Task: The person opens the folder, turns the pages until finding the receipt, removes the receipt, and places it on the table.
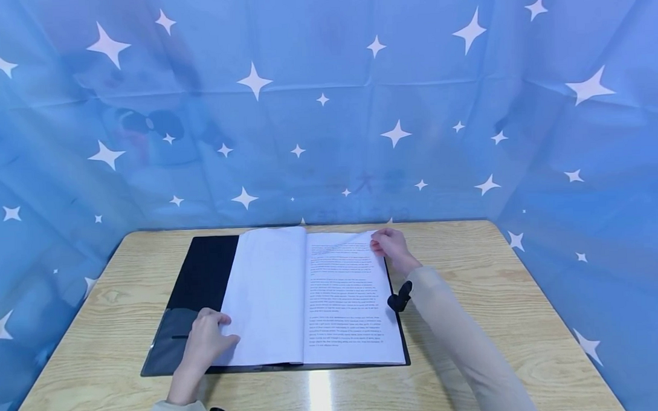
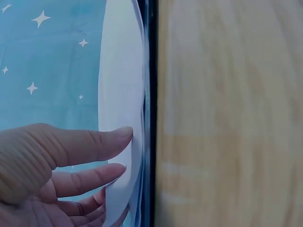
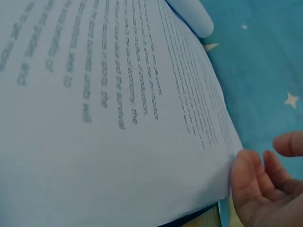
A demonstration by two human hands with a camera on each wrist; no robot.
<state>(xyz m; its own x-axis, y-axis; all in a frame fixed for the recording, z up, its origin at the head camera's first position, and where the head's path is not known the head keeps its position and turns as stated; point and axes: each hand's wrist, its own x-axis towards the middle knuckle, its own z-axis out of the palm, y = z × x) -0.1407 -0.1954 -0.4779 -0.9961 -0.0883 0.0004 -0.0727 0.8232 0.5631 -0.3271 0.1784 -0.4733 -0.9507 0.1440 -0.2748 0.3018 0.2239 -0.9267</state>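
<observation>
A black folder (image 1: 211,258) lies open on the table with a stack of paper in it. The left-hand page (image 1: 264,292) is blank; its counterpart, the right-hand page (image 1: 343,296), carries printed text. My left hand (image 1: 205,337) is at the lower outer corner of the left pages, its thumb (image 2: 102,143) and forefinger apart and overlapping the paper in the left wrist view. At the upper right corner of the printed page is my right hand (image 1: 391,247), forefinger against the edge and thumb (image 3: 289,143) away from the paper. That corner is slightly raised.
Light wood-grain table (image 1: 472,261) surrounds the folder, with a bright reflection (image 1: 320,393) at its front. Blue curtain (image 1: 325,109) with white stars encloses the back and sides. A black wrist device (image 1: 400,297) sits at my right cuff, close to the folder's right edge.
</observation>
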